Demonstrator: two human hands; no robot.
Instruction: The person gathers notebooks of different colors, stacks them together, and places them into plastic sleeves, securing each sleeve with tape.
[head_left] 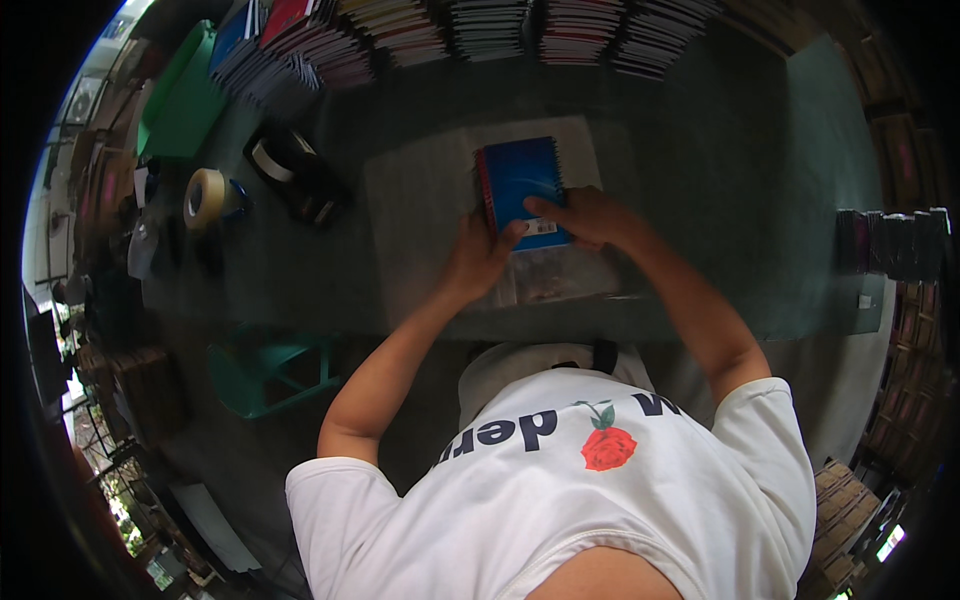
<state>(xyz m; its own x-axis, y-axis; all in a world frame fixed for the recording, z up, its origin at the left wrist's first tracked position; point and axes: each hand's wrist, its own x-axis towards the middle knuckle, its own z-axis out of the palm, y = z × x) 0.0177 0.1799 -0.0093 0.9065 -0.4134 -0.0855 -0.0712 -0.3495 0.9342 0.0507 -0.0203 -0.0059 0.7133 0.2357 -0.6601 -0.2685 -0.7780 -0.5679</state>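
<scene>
Hands [480, 258] [594, 216], two, hold one blue notebook [522, 182], perhaps more beneath.

The person's left hand [478, 260] and right hand [592, 215] held the lower sides of a blue-covered rectangular notebook [522, 180], spiral coils along both its long edges, over a pale rectangular sheet [425, 205] on the dark green tabletop [720, 190]. To the left sat a black tape dispenser [312, 195] and a round tan tape roll [206, 199]. Tall stacks of bound books [490, 30] lined the far side.
</scene>
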